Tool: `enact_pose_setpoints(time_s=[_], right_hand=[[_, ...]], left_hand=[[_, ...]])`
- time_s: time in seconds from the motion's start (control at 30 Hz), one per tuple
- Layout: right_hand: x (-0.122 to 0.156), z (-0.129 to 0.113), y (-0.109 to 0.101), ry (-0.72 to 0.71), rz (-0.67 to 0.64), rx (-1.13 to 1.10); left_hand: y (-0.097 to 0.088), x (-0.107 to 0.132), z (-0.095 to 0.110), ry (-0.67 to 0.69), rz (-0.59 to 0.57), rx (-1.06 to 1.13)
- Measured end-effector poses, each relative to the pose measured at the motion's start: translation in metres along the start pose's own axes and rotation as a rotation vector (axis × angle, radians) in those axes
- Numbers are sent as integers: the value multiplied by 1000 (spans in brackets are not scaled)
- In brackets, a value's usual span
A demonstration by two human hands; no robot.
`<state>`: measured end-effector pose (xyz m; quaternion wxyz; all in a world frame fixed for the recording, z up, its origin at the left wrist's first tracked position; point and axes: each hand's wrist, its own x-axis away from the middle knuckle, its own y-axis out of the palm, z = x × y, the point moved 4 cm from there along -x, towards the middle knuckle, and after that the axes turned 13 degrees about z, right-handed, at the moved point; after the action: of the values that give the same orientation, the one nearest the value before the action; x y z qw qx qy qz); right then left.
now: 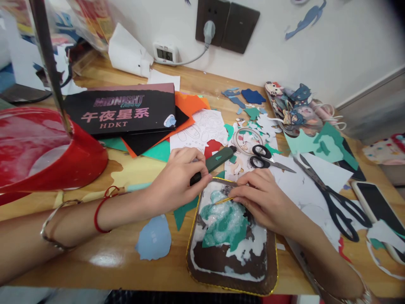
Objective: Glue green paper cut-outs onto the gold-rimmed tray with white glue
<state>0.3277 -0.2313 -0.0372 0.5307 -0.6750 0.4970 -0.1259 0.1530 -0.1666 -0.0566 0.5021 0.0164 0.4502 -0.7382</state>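
Observation:
A brown tray [234, 278] with a gold rim stands near the table's front edge, smeared with white paste [249, 249]. On it lies a teal paper piece [210, 238] under a wet, bubbly, clear-looking layer. My right hand [265, 198] is closed in a pinch on a thin yellow stick [224, 200], whose tip rests over the wet layer. My left hand [180, 177] hovers at the tray's upper left edge, thumb and fingertips pressed together; whatever they hold is hidden. Just behind those fingers lies a dark green, long-handled tool [221, 157], partly covered.
Black scissors [335, 198] and smaller scissors [264, 158] lie right, near a phone-like device [376, 211]. A tape roll [248, 139] sits among paper scraps. Left stand a red container [91, 156] and a black box [126, 109]. A blue paper piece [154, 238] lies in front.

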Motion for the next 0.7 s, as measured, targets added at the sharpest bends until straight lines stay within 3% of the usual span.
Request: enact_pose_setpoints(time_s=[0.33,0.7], right_hand=[[-1,4,-9,-26,35,48],[-1,7,-6,6,-17,-28]], left_hand=[[0,2,0,12,6,-3],[1,1,-2,29,8,-29]])
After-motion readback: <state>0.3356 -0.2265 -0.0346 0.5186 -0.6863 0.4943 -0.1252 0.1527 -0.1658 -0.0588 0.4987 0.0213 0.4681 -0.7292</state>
